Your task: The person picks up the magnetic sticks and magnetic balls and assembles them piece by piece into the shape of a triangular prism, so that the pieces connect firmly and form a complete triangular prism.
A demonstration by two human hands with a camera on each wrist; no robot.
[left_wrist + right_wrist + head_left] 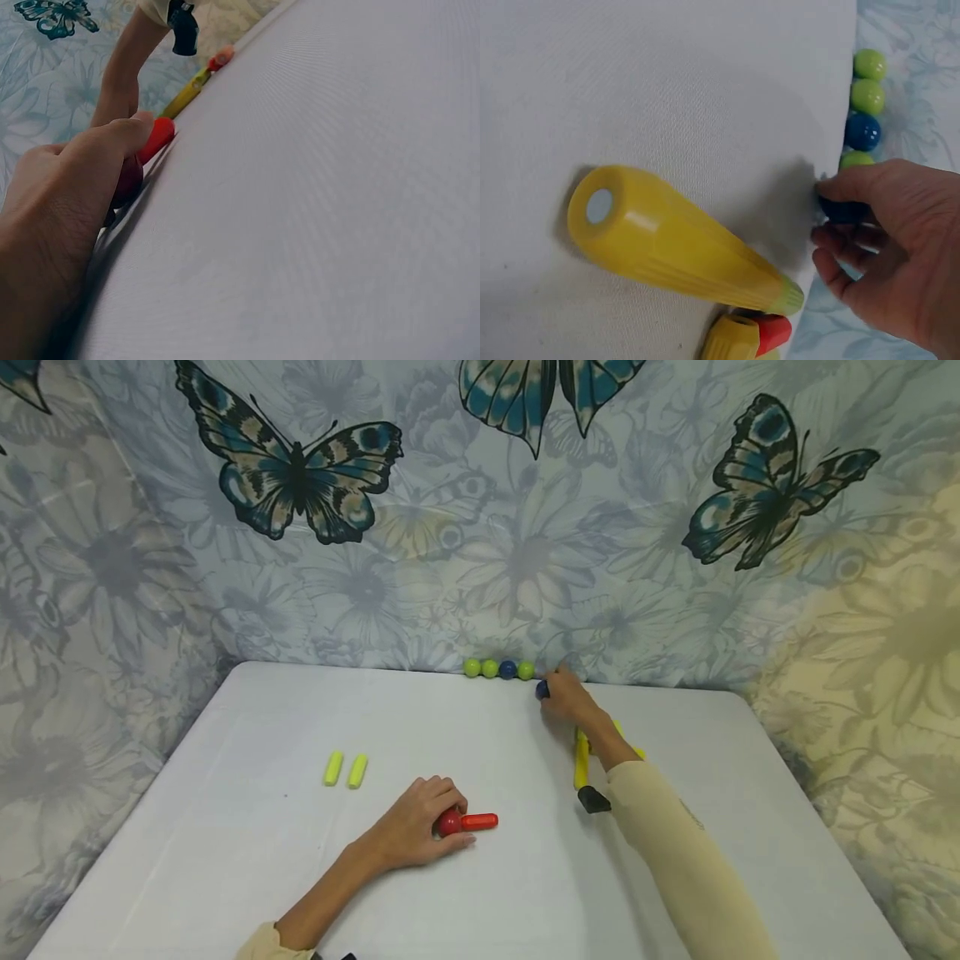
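In the head view my left hand point(420, 822) rests on the table with fingers and thumb curled around a shiny red ball point(449, 822). A short red rod point(480, 821) points right from that ball, touching it. My right hand point(568, 695) reaches to the table's back edge and pinches a dark blue ball point(542, 690). Left of it several balls stand in a row: a blue ball point(507, 670) among green balls point(490, 668). The right wrist view shows the fingers of my right hand point(900, 240) around the blue ball point(844, 210), partly hiding it.
Two yellow-green rods point(333, 768) lie on the white table point(255, 827) at left. Under my right forearm lies a yellow rod point(675, 232), beside a yellow piece point(731, 339) and a red piece point(773, 334). Butterfly-patterned cloth point(525, 552) rises behind the table.
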